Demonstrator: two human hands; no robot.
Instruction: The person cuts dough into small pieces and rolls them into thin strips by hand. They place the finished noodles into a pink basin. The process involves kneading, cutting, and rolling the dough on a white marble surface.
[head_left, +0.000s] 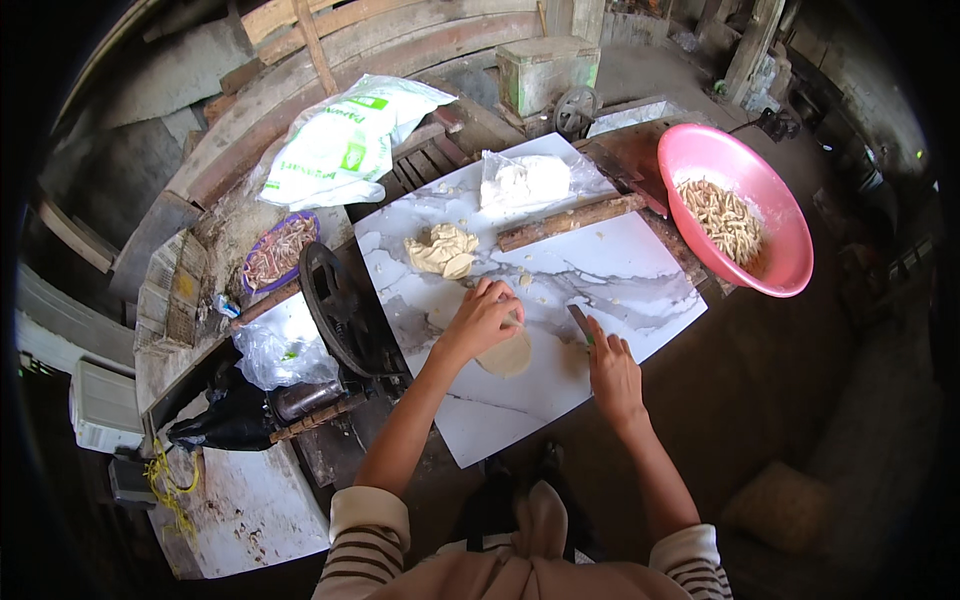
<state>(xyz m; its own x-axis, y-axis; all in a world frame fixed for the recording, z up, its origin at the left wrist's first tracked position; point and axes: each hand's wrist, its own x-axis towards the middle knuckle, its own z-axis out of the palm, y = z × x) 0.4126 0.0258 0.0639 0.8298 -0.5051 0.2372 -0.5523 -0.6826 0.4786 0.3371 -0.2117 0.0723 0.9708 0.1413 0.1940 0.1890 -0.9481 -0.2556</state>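
Note:
On the marble-patterned board (470, 400) lies a thin, rounded sheet of pale dough (506, 357). My left hand (482, 318) is over its far edge, fingers bent and drawn together on the dough; the pinch itself is partly hidden. My right hand (614, 375), to the right of the sheet, is closed around the green handle of a knife (580, 325). The knife's blade points away from me and is apart from the dough. A crumpled lump of yellowish dough (443, 250) sits beyond my left hand. Farther back rests a wooden rolling pin (570, 221).
White flour in a clear bag (525, 182) sits at the board's back. A pink basin (790, 235) of cut strips stands right. At left are a hand-cranked machine with a dark wheel (345, 310), a purple-rimmed basket (283, 252) of strips and a white sack (340, 145).

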